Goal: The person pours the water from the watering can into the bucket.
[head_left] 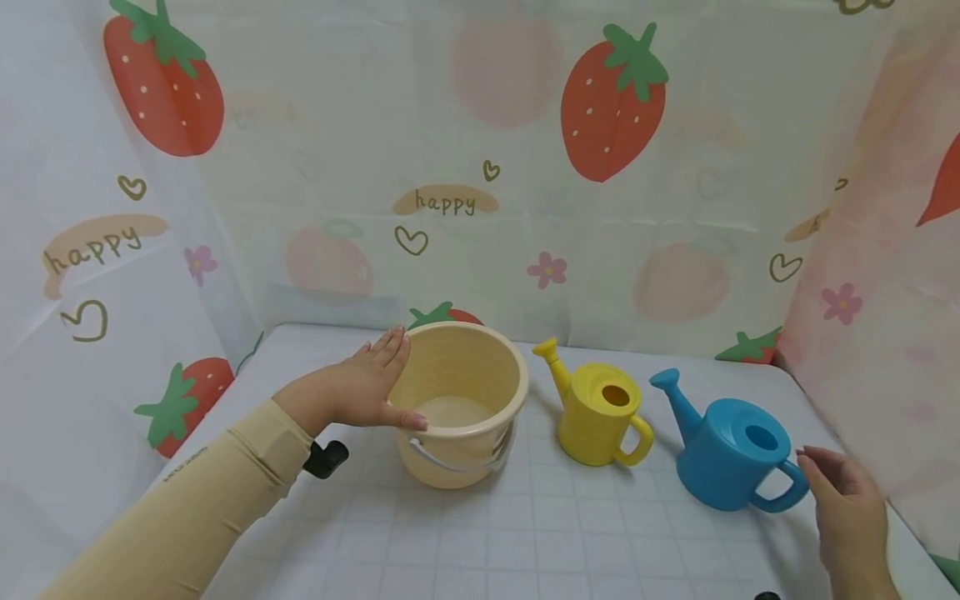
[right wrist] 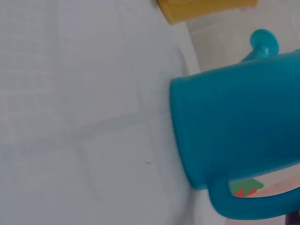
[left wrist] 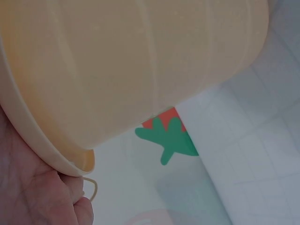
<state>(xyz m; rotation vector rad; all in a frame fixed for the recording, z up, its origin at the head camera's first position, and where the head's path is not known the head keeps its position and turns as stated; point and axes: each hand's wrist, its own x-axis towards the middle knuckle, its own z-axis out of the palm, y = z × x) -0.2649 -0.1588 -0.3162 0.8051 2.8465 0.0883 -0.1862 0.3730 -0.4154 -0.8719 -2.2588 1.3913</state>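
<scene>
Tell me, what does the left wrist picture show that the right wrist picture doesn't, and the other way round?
Only the left wrist view shows the cream bucket, with the left hand at its rim. Only the right wrist view shows the blue watering can and part of the yellow watering can. Both show the white tabletop and a bit of printed strawberry.

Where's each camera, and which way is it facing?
Head: on the head, facing forward and down at the bucket, yellow can and blue can; left hand, sleeve and right hand show.
Left wrist: on that wrist, facing the bucket's side; left hand partly shows.
Right wrist: on that wrist, facing the blue can; no hand plainly shows.
Head and left wrist share the bucket.
</scene>
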